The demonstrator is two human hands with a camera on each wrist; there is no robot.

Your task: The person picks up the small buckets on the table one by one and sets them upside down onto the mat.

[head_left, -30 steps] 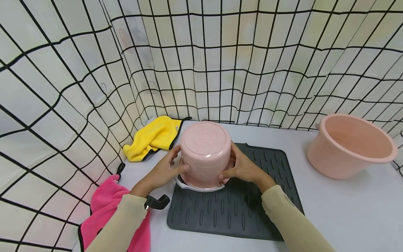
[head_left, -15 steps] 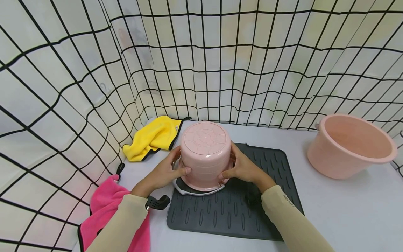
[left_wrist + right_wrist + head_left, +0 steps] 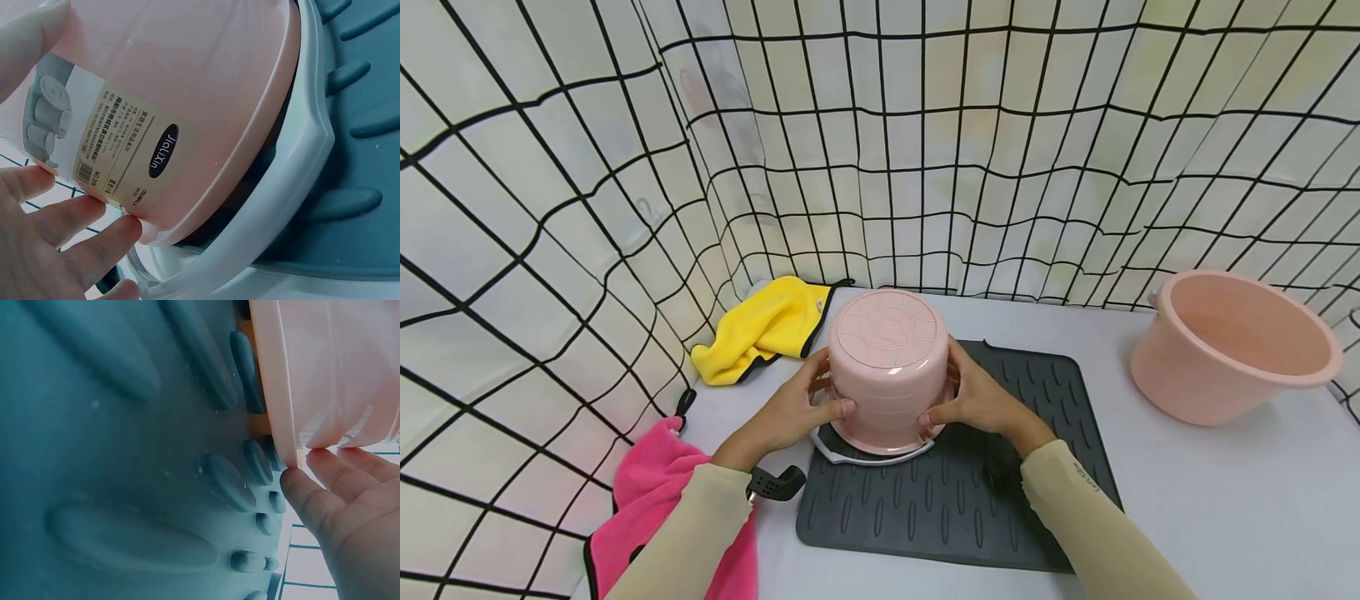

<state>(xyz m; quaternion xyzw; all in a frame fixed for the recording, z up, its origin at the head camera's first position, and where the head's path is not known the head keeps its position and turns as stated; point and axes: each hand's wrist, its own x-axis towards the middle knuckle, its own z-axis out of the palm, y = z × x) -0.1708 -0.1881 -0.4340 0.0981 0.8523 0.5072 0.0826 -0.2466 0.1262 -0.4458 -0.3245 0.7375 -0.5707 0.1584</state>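
A small pink plastic bucket (image 3: 891,367) stands upside down on a dark grey ridged mat (image 3: 925,508), its patterned base facing up. My left hand (image 3: 793,408) grips its left side, thumb in front and fingers round the far side. On the right side, my right hand (image 3: 981,396) holds it the same way, with fingertips close to the rim in the right wrist view. The bucket's white handle (image 3: 872,460) lies on the mat in front of the rim. A printed label (image 3: 106,134) on the bucket's wall shows in the left wrist view, near my left fingers.
A larger pink bucket (image 3: 1213,400) stands upright at the right. A yellow cloth (image 3: 767,325) with black edging lies at the back left, and a pink cloth (image 3: 658,475) lies partly under the left forearm. Black wire mesh (image 3: 925,171) runs along the back and left.
The white handle has dropped a little away from the bucket's rim, towards the mat. My left thumb has shifted slightly right. Both hands keep their hold on the bucket.
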